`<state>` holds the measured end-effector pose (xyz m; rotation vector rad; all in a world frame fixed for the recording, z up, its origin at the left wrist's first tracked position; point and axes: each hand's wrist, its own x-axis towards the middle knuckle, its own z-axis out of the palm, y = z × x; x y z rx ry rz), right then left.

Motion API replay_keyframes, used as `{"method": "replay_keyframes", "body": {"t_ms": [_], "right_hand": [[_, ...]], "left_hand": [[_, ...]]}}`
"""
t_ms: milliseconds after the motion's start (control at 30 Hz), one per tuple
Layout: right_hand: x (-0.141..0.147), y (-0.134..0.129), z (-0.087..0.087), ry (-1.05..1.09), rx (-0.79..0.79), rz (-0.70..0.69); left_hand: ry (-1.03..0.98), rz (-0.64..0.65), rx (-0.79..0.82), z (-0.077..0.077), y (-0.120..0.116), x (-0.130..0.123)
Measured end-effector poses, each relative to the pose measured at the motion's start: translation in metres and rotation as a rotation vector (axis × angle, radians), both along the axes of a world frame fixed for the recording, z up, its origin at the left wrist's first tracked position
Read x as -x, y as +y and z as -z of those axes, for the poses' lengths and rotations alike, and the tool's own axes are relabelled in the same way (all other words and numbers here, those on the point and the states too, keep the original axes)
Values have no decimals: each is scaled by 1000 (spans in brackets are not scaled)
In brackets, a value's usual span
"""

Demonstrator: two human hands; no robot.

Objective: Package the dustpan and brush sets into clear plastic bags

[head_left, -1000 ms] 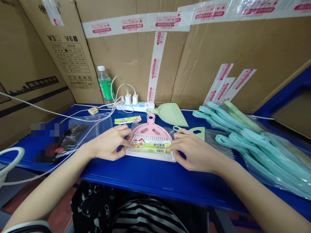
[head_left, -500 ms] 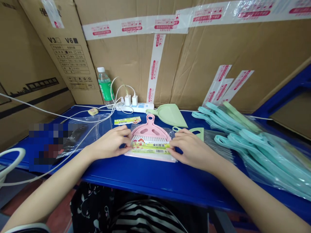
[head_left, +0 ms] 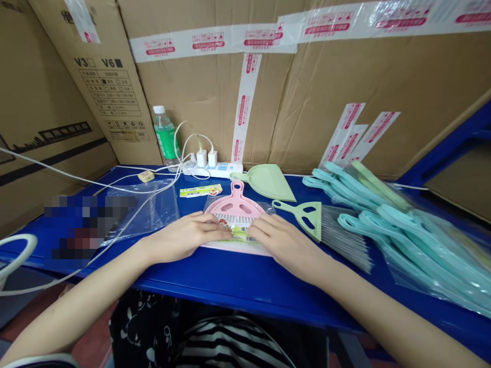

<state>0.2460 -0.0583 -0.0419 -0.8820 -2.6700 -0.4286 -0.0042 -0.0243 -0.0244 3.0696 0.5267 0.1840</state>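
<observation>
A pink dustpan and brush set [head_left: 237, 203] in a clear bag lies flat on the blue table, its handle pointing away from me. A yellow-green printed label [head_left: 241, 231] crosses its front. My left hand [head_left: 187, 236] rests on the left part of the set, fingers stretched out over the label. From the other side, my right hand [head_left: 286, 246] lies on the right part with its fingers flat, covering much of the print. Close to the right hand is a green brush [head_left: 341, 237] with grey bristles. Behind the set sits a green dustpan [head_left: 270, 182].
Several bagged turquoise brushes [head_left: 414, 235] are piled on the right. A loose label strip [head_left: 201, 190] and a clear plastic bag [head_left: 153, 207] lie to the left. White cables run from a power strip [head_left: 226, 169] beside a bottle [head_left: 166, 138]. Cardboard [head_left: 307, 102] stands behind.
Both hands have moved inward from the set's side edges and now lie flatter over the label. The green brush is less covered by my right hand.
</observation>
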Motion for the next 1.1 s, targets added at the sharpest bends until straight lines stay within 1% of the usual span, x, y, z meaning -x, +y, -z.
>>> {"method": "replay_keyframes", "body": {"t_ms": [100, 300, 433, 567, 700, 867, 1100], "right_hand": [[2, 0, 4, 8, 25, -96], [1, 2, 6, 33, 95, -112], [3, 1, 2, 62, 136, -68], [4, -2, -1, 63, 131, 1], [3, -2, -5, 53, 151, 38], [-1, -2, -9, 79, 189, 79], [-6, -3, -13, 128, 216, 106]], "left_hand": [[20, 13, 46, 0, 0, -1], [13, 14, 79, 0, -1, -3], [-13, 9, 71, 0, -1, -5], [10, -17, 30, -1, -2, -7], [31, -44, 5, -1, -3, -6], [28, -53, 5, -4, -1, -1], [-41, -67, 38, -12, -2, 3]]}}
